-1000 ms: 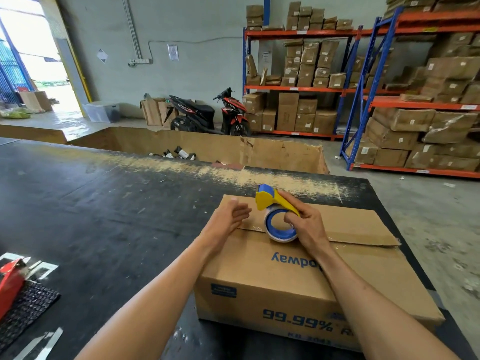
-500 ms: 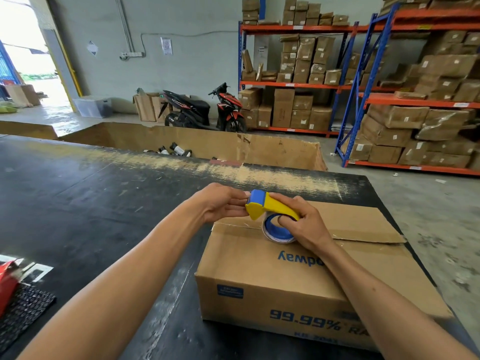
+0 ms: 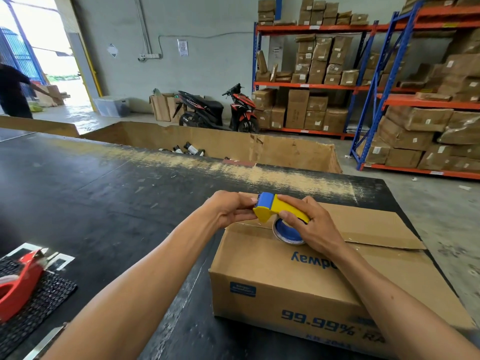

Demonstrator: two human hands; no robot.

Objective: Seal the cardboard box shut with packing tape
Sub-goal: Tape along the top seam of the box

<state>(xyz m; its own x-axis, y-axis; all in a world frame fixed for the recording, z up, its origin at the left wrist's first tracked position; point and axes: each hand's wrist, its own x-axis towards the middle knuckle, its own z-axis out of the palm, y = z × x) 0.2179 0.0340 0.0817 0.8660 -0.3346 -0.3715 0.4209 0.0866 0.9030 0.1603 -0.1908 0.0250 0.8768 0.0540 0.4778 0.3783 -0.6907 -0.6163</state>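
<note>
Lg open cardboard bin, frame ctr: bottles inside.
Cardboard box, lower right on black table, flaps down.
Tape dispenser w/ roll on seam: right hand closed round it, left hand pinching front end.

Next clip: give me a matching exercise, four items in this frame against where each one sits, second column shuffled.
Items:
1. yellow tape dispenser
2. red tape dispenser
3. cardboard box
4. motorcycle

Places:
A. on the black mat at the table's near left
B. parked by the far wall
C. held in both hands over the box's top
D. on the table's right end

Pairs: 1-C, 2-A, 3-D, 4-B
</note>
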